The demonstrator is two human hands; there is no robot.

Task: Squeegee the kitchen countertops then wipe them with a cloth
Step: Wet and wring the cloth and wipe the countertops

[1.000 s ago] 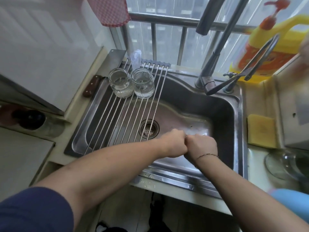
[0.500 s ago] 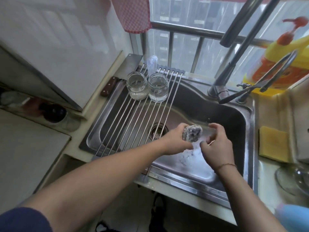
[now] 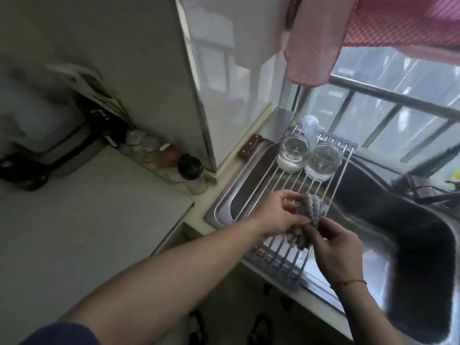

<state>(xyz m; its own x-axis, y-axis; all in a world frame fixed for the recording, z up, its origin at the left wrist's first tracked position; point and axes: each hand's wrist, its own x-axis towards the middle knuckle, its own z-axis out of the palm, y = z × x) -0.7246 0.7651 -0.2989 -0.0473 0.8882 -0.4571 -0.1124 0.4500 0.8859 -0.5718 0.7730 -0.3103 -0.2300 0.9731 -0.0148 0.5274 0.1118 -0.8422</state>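
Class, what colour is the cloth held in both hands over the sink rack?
Mottled grey cloth, seen in the head view.

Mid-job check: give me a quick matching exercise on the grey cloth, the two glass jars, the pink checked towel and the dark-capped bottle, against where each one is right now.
Things:
1. grey cloth
2. glass jars
3. pink checked towel
4. dark-capped bottle

Places:
A. on the countertop by the wall
B. hanging above the window rail
C. held in both the left hand and right hand
D. upright on the wire rack over the sink

Pairs: 1-C, 2-D, 3-B, 4-A
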